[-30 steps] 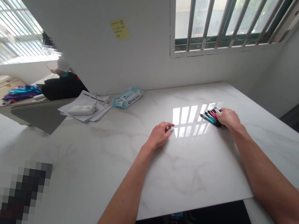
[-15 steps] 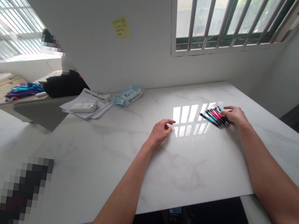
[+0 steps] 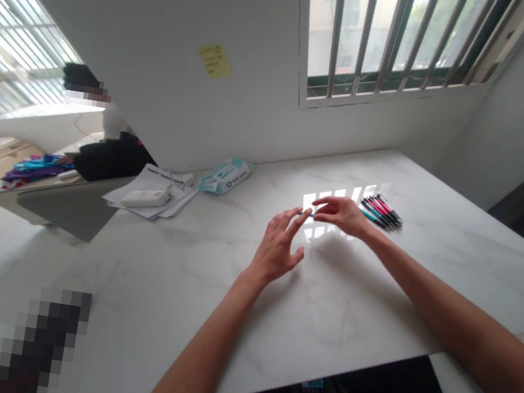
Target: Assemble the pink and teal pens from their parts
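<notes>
Several pens (image 3: 382,212), with teal, red and black barrels, lie side by side in a loose bundle on the white marbled table (image 3: 215,248). My right hand (image 3: 342,216) has its thumb and fingertips around a thin teal pen (image 3: 311,215), mostly hidden by the fingers. Beside it my left hand (image 3: 279,244) hovers with thumb and index finger apart. Its outstretched fingertips reach the pen's left end; whether they touch it I cannot tell.
A blue wet-wipes pack (image 3: 226,176) lies near the wall. Left of it are papers (image 3: 177,203) with a white device (image 3: 146,197) on top. A grey partition (image 3: 68,207) stands further left, with another person beyond it. A dark phone (image 3: 312,391) shows below the table edge.
My right hand has moved left from the pen bundle, bringing a teal pen to my left hand. The left hand has uncurled its fingers towards it.
</notes>
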A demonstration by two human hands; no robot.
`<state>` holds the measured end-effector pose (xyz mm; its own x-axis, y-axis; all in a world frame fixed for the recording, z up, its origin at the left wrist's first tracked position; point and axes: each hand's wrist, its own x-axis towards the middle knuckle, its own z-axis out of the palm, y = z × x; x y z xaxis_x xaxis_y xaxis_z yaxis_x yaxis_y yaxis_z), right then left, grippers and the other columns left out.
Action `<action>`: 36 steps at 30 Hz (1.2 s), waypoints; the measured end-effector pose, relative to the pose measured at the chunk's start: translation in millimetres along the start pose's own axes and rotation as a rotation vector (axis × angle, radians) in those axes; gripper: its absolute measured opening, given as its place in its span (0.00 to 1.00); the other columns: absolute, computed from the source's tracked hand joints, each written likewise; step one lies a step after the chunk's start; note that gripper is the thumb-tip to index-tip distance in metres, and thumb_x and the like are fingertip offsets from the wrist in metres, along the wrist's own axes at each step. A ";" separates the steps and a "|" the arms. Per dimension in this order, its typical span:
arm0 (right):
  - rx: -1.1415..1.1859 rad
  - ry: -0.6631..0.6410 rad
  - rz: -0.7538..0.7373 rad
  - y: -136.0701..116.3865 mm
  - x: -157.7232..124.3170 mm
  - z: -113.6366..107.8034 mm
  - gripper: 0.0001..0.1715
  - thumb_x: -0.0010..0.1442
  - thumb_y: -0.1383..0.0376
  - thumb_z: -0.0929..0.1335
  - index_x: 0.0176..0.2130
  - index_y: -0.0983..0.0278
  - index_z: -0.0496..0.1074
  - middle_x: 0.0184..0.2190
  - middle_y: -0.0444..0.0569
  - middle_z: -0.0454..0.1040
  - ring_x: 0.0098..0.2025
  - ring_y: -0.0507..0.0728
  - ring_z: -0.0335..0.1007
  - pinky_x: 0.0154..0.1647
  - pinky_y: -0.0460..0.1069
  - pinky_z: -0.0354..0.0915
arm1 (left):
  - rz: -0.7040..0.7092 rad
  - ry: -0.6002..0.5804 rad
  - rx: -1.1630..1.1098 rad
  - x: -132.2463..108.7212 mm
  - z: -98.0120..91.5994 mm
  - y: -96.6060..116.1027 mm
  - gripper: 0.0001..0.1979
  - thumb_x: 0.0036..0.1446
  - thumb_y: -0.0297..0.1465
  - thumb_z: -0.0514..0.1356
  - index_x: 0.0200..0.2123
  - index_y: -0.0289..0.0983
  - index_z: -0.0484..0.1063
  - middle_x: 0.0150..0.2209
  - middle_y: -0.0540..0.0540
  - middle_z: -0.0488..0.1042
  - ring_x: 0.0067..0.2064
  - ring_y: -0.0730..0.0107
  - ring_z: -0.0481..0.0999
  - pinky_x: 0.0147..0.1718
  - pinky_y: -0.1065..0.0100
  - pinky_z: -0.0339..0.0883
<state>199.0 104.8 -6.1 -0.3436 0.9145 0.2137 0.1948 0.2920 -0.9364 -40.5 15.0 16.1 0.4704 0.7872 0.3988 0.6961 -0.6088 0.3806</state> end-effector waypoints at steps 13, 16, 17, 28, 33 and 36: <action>0.284 0.038 0.091 7.7 59.2 114.4 0.27 0.55 0.42 0.75 0.35 0.64 0.76 0.29 0.48 0.79 0.23 0.49 0.64 0.25 0.46 0.61 | -0.460 0.088 0.210 -7.4 -23.7 -68.7 0.15 0.73 0.32 0.48 0.51 0.42 0.74 0.45 0.41 0.82 0.48 0.55 0.78 0.51 0.59 0.61; 0.332 0.110 0.090 11.6 59.5 119.8 0.30 0.55 0.40 0.74 0.30 0.63 0.73 0.25 0.45 0.75 0.23 0.49 0.60 0.24 0.46 0.58 | -0.495 0.032 0.200 -9.2 -19.6 -67.1 0.13 0.71 0.31 0.49 0.50 0.43 0.73 0.41 0.42 0.81 0.42 0.55 0.79 0.44 0.61 0.63; 0.328 0.132 0.079 12.5 58.6 119.8 0.30 0.55 0.39 0.73 0.30 0.63 0.72 0.24 0.45 0.74 0.23 0.49 0.59 0.25 0.46 0.58 | -0.497 0.026 0.193 -9.2 -17.7 -64.7 0.13 0.71 0.30 0.50 0.51 0.44 0.72 0.41 0.43 0.81 0.41 0.55 0.79 0.42 0.62 0.63; 0.037 0.092 -0.060 9.6 46.8 122.6 0.22 0.66 0.48 0.64 0.28 0.59 0.66 0.22 0.41 0.67 0.26 0.53 0.59 0.30 0.48 0.58 | -0.509 0.028 0.163 -8.9 -9.7 -58.3 0.13 0.69 0.28 0.50 0.52 0.43 0.70 0.46 0.41 0.80 0.44 0.55 0.78 0.42 0.62 0.64; -0.031 0.024 -0.121 0.3 40.9 122.1 0.21 0.69 0.50 0.61 0.30 0.59 0.65 0.26 0.42 0.70 0.29 0.53 0.62 0.34 0.48 0.60 | -0.565 0.039 0.191 -9.4 -6.3 -57.8 0.16 0.73 0.46 0.49 0.49 0.47 0.73 0.40 0.42 0.81 0.41 0.51 0.79 0.39 0.62 0.61; -0.046 0.014 -0.132 -1.6 39.7 121.7 0.21 0.69 0.49 0.61 0.31 0.59 0.65 0.26 0.42 0.71 0.29 0.53 0.63 0.34 0.48 0.61 | -0.600 0.024 0.211 -9.6 -6.2 -57.1 0.19 0.73 0.48 0.47 0.48 0.49 0.75 0.35 0.43 0.80 0.39 0.53 0.79 0.38 0.64 0.60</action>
<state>73.2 106.5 -29.9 -0.3566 0.8710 0.3380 0.1908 0.4220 -0.8863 -88.1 41.7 -4.3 -0.0453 0.9813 0.1872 0.9279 -0.0281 0.3718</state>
